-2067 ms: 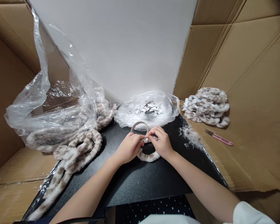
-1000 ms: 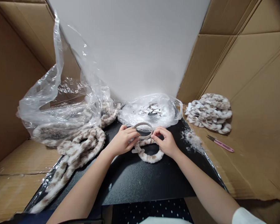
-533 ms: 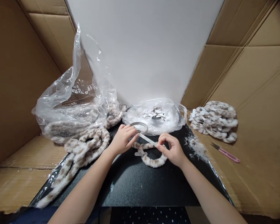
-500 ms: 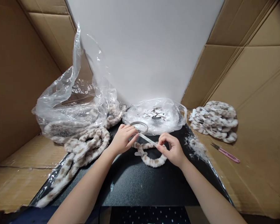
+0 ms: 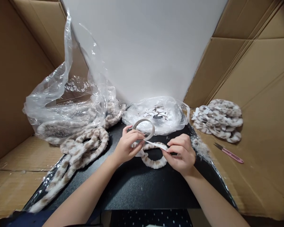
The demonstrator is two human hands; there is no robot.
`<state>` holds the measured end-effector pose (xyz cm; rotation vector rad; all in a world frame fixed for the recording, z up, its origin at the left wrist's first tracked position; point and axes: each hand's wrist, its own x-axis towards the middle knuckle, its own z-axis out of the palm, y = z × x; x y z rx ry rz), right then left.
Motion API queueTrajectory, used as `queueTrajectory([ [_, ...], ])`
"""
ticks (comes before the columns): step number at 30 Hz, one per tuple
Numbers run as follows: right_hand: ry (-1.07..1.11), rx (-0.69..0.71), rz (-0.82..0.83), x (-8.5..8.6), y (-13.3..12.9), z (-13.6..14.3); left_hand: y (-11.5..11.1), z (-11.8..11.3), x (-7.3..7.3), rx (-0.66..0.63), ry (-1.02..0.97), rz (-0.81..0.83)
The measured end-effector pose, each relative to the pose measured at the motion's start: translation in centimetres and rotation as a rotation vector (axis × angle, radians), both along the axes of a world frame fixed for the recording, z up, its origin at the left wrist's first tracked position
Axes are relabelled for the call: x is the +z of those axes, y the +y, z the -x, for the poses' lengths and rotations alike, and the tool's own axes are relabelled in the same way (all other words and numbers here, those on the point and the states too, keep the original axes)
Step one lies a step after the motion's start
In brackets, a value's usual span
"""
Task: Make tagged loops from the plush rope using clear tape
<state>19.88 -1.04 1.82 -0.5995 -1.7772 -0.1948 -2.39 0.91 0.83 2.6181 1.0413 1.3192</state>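
Observation:
My left hand [image 5: 130, 143] is closed on a thin roll of tape [image 5: 152, 128], which stands tilted above the table. From it a short white strip of tape [image 5: 155, 144] stretches across to my right hand [image 5: 181, 154], whose thumb and fingers pinch its free end. Below the strip, a fluffy white-and-brown spotted ring [image 5: 155, 164] lies on the black table, with a pale tag [image 5: 142, 154] at its left side. My left fingers hide part of the ring and tag.
Spotted plush pieces [image 5: 85, 148] and a clear plastic bag [image 5: 54, 91] fill the left. Behind my hands lies a plastic bag of white tags [image 5: 156, 112]. At right are a stack of fluffy rings [image 5: 220, 121], pink thread snips [image 5: 229, 153] and loose fluff [image 5: 200, 148].
The tape roll has tipped more upright in my left hand. My right hand has moved rightward with the strip's end, and the strip has twisted and lies flatter.

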Motion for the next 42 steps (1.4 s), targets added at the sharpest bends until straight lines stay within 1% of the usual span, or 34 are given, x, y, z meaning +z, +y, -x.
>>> queueTrajectory([
  [5, -0.108, -0.038, -0.067, 0.1, -0.6, -0.6, -0.4, -0.3, -0.5, 0.008, -0.059, -0.173],
  [8, -0.138, -0.037, -0.058, 0.0, -0.7, -0.7, -0.5, -0.4, -0.7, 0.001, -0.032, -0.156],
  [11, -0.146, -0.001, -0.011, 0.0, -0.8, -0.8, -0.6, -0.6, -0.7, -0.013, -0.023, -0.126],
  [15, -0.131, 0.049, 0.038, 0.1, -0.7, -0.8, -0.6, -0.9, -0.3, -0.073, -0.019, -0.214],
  [16, -0.118, 0.052, 0.045, 0.2, -0.7, -0.7, -0.6, -1.0, -0.2, -0.077, -0.015, -0.236],
  [18, -0.074, 0.055, 0.076, 0.2, -0.5, -0.5, -0.5, -1.0, -0.1, -0.067, -0.025, -0.23],
  [20, -0.01, 0.063, 0.165, 0.3, -0.3, -0.3, -0.6, -0.9, -0.3, -0.043, -0.062, -0.159],
  [24, 0.115, 0.123, 0.462, 0.3, 0.3, -0.2, -0.8, -0.9, -0.6, -0.04, -0.14, 0.056],
  [28, 0.173, 0.191, 0.759, 0.0, 1.5, -0.7, -1.1, -0.8, -0.6, -0.127, -0.177, 0.253],
  [31, 0.163, 0.235, 0.99, -0.2, 2.4, -1.0, -1.1, -0.7, -0.5, -0.215, -0.191, 0.396],
  [32, 0.159, 0.238, 1.032, -0.3, 2.7, -1.1, -1.0, -0.6, -0.5, -0.235, -0.196, 0.436],
  [34, 0.153, 0.23, 1.064, -0.5, 3.1, -1.1, -1.0, -0.6, -0.6, -0.25, -0.212, 0.494],
  [37, 0.139, 0.221, 1.066, -0.9, 3.3, -0.7, -1.1, -0.7, -0.6, -0.268, -0.25, 0.549],
  [42, 0.107, 0.247, 1.092, -1.9, 3.5, 0.2, -1.7, -1.2, -0.5, -0.347, -0.321, 0.622],
])
